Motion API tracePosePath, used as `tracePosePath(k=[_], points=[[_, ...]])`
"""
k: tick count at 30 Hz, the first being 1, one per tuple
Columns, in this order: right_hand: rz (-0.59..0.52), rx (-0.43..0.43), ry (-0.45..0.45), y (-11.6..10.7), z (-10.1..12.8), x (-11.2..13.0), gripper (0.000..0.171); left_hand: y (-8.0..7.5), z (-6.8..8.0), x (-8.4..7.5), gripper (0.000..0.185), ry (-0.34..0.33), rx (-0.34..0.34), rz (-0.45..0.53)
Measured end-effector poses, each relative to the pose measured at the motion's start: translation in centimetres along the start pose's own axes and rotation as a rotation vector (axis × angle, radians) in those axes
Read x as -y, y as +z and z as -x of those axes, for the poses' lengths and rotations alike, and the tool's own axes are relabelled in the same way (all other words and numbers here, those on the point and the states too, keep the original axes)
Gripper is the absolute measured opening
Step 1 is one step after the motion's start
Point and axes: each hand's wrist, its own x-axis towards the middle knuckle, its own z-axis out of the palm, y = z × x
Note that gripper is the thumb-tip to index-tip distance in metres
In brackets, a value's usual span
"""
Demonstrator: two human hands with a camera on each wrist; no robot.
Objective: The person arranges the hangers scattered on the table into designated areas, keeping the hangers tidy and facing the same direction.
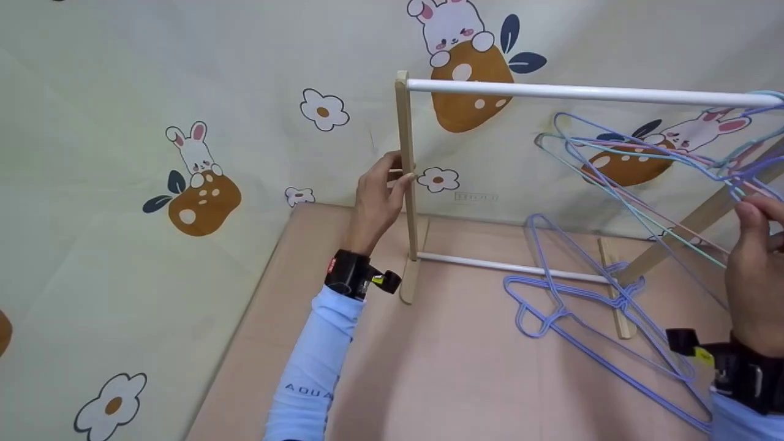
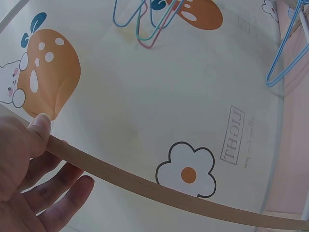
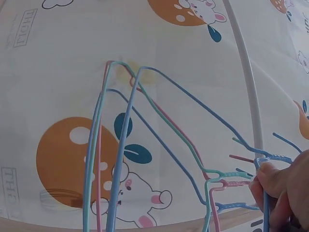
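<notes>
My left hand grips the pale wooden rack post; my right hand pinches the hanging coloured wire hangers.

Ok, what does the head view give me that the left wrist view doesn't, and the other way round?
Head only: the whole rack with its white top rail, the purple hangers lying on the floor, and the right hand pinching the hanging hangers. Left wrist only: the thumb pressed on the post's edge, close up, fingers behind it. Both: the left hand holding the wooden post, and the cartoon backdrop.
</notes>
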Motion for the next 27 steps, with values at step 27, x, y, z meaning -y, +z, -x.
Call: tracePosePath(k=[27], points=[[0.033, 0.048, 0.042, 2.0, -1.0, 0.4, 0.033, -0.1, 0.0, 0.0, 0.029, 0.016, 0.011, 0.012]])
